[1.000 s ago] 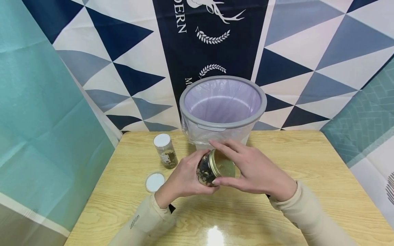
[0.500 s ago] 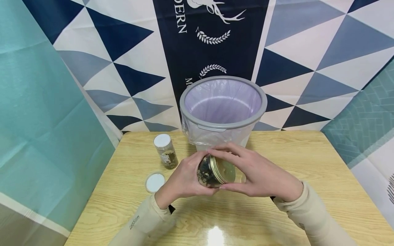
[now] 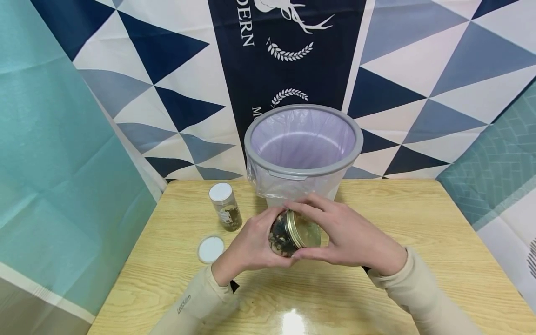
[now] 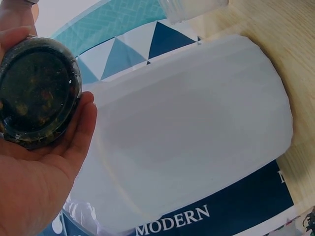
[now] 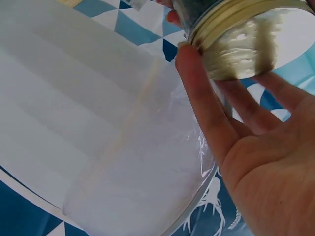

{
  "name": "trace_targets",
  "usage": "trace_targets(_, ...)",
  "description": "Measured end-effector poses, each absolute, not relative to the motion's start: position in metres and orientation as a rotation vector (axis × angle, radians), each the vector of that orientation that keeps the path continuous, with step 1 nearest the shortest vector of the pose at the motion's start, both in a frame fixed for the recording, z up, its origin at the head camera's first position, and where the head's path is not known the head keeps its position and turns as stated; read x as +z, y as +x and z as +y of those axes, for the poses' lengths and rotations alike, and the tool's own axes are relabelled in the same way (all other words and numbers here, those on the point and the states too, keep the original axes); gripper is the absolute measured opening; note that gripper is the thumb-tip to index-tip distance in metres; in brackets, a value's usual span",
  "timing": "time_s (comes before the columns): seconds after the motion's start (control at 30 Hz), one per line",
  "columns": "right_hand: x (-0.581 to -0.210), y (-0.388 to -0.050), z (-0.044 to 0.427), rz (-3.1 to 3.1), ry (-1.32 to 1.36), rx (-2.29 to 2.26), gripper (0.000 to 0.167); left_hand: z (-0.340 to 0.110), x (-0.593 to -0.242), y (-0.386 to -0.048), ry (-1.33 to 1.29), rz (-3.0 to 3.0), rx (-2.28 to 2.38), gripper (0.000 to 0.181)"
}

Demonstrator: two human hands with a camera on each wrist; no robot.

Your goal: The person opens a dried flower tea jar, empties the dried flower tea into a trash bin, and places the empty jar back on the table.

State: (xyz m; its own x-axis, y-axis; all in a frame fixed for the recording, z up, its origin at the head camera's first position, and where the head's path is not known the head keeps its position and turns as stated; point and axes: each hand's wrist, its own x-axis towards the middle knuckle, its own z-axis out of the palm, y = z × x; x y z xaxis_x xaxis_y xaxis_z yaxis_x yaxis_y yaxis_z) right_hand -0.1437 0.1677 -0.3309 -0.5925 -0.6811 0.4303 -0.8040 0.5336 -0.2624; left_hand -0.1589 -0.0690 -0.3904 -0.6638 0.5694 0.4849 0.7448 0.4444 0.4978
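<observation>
Tilted over on its side, a glass jar (image 3: 279, 236) with dark bits inside is gripped round its body by my left hand (image 3: 254, 239). Its round base faces the left wrist camera. The gold screw lid (image 3: 306, 230) sits on the jar's right end. My right hand (image 3: 341, 229) holds the lid by its edge, thumb below and fingers above, with the palm apart from the lid's flat top. In the right wrist view, fingertips (image 5: 189, 56) touch the lid's ribbed rim.
A grey-rimmed bin (image 3: 303, 171) with a clear liner stands just behind the hands. To the left are an upright clear canister (image 3: 226, 209) with a white top and a flat round white lid (image 3: 211, 249), both on the wooden table (image 3: 167, 288). Patterned cloth (image 3: 180, 93) hangs behind.
My right hand's fingers have shifted round the lid's edge; the hand moved slightly right and then back left. The left hand and jar stay nearly in place.
</observation>
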Motion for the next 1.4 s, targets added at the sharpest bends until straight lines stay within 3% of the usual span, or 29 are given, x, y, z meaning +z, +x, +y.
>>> trace_targets(0.27, -0.328, -0.144, 0.171, -2.434, 1.361, 0.665, 0.090, -0.070, -0.390, -0.158, -1.145, -2.446, -1.050, 0.093)
trace_targets(0.47, -0.331, -0.144, 0.168, -2.456, 1.285, 0.673, 0.094, -0.070, -0.390, -0.160, -1.151, -2.435, -1.034, 0.093)
trace_targets(0.8, -0.328, -0.143, 0.169, -2.484, 1.282, 0.668, 0.079, -0.071, -0.389, -0.158, -1.141, -2.431, -1.026, 0.090)
trace_targets(1.4, -0.320, -0.139, 0.176, -2.458, 1.449, 0.753, 0.078, -0.071, -0.385, -0.154, -1.182, -2.435, -1.071, 0.088)
